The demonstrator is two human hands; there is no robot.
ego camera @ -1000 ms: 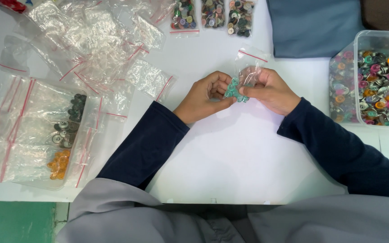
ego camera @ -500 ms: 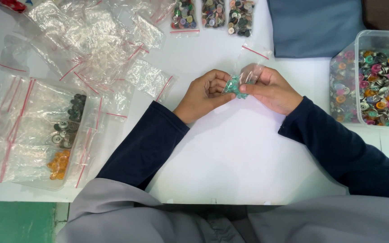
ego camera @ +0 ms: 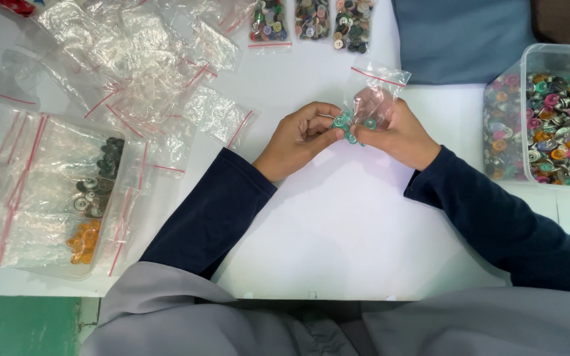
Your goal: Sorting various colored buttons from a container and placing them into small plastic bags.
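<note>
Both hands met over the middle of the white desk (ego camera: 338,237). The right hand (ego camera: 400,135) pinched a small clear zip bag (ego camera: 374,92) with a red seal strip, its mouth pointing up and away, and the left hand (ego camera: 298,135) was curled around a few teal buttons (ego camera: 346,123) right at the bag's lower edge, fingers closed on them. Couldn't really tell how many buttons were there, since the fingers covered most of them.

Off to the left sat a loose heap of empty clear bags (ego camera: 126,59) with red strips, and below it a clear tray (ego camera: 54,198) with more bags, plus dark buttons and a little orange clump inside. Along the top edge were three filled bags of mixed buttons (ego camera: 311,20), cut off by the frame. On the right stood a clear plastic tub (ego camera: 549,118) packed with colourful buttons, also partly cut off. A blue cloth (ego camera: 463,39) lay behind it. Dark blue sleeves (ego camera: 496,217) and a grey garment hid the near edge of the desk
</note>
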